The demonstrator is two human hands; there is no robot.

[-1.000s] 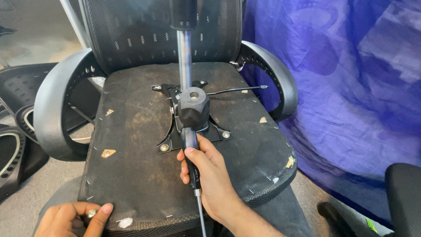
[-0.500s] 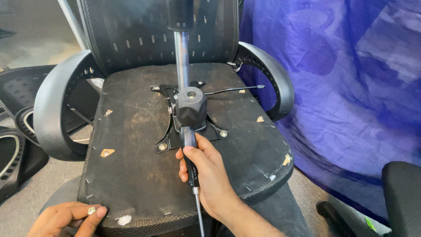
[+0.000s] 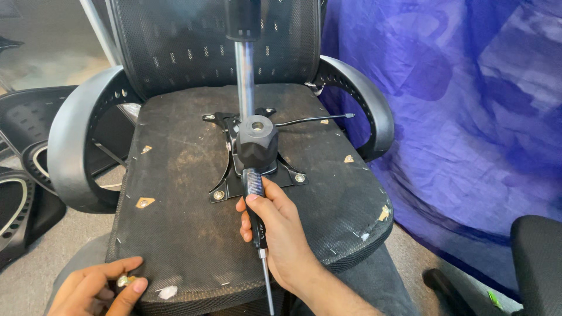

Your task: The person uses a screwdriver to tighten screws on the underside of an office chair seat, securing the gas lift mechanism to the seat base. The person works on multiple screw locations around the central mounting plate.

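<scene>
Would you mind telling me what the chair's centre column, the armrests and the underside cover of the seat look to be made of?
The column looks like polished metal: bright and mirror-like. The armrests seem moulded grey plastic, smooth with a dull sheen. The seat underside cover appears to be thin black woven fabric, dusty and worn, fastened along the edges by what look like staples. The right hand holds a screwdriver with a black, probably plastic, grip.

- Seat underside [image 3: 193, 234]: black mesh with tan scuffs.
- Mounting plate [image 3: 225, 187] on that seat: black.
- Gas cylinder [image 3: 244, 79]: shiny silver.
- Cloth [image 3: 468, 117] right of the seat: blue-purple.
</scene>
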